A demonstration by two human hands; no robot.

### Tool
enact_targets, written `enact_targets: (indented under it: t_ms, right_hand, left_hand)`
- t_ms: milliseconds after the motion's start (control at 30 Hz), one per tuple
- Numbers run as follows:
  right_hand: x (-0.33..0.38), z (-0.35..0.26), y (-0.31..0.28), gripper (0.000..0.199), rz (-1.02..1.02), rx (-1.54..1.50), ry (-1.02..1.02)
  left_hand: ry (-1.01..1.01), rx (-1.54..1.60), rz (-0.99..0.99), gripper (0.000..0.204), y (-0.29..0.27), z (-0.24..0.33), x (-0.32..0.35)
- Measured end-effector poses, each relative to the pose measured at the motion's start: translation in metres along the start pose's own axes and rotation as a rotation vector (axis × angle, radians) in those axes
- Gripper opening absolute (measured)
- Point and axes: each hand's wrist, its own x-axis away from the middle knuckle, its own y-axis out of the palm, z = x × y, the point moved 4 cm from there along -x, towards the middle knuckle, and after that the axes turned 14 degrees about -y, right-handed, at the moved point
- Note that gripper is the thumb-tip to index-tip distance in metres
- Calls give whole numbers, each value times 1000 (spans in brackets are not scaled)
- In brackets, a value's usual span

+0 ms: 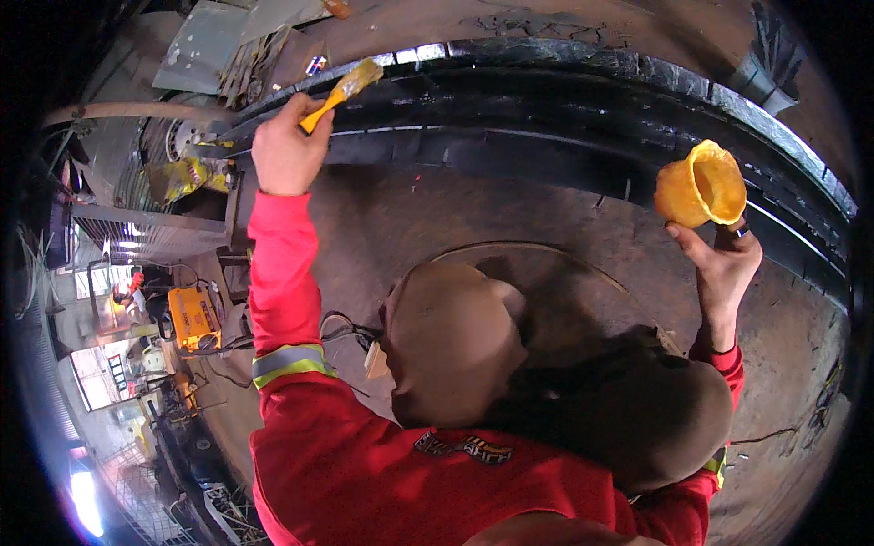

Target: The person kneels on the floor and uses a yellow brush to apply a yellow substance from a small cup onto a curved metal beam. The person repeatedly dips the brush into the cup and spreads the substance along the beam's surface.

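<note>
My left hand [289, 150] is closed round the yellow handle of a paintbrush [350, 87]. The brush's bristles, coated in yellowish stuff, point up and right against the edge of a long black metal beam [546, 109]; whether they touch it I cannot tell. Out to the right, my right hand [724, 259] grips a yellow-orange paint-crusted cup [692, 187] from below. The cup is tilted, with its opening toward the right, and its inner wall shows yellow. Some of the right fingers are hidden behind the cup.
The beam curves across the far side, with metal sheets [205, 50] behind its left end. A bucket of thin rods [769, 82] stands at the far right. At left are an orange machine [194, 318] and a yellow crumpled bag [187, 179]. A cable [341, 323] lies near my legs.
</note>
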Motion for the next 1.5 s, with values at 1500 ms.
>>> enact_targets:
  t_ms: [1500]
  right_hand:
    - [-2,-12,-1,40,28,42,-96]
  left_hand:
    - [25,79,135,10,28,26,51]
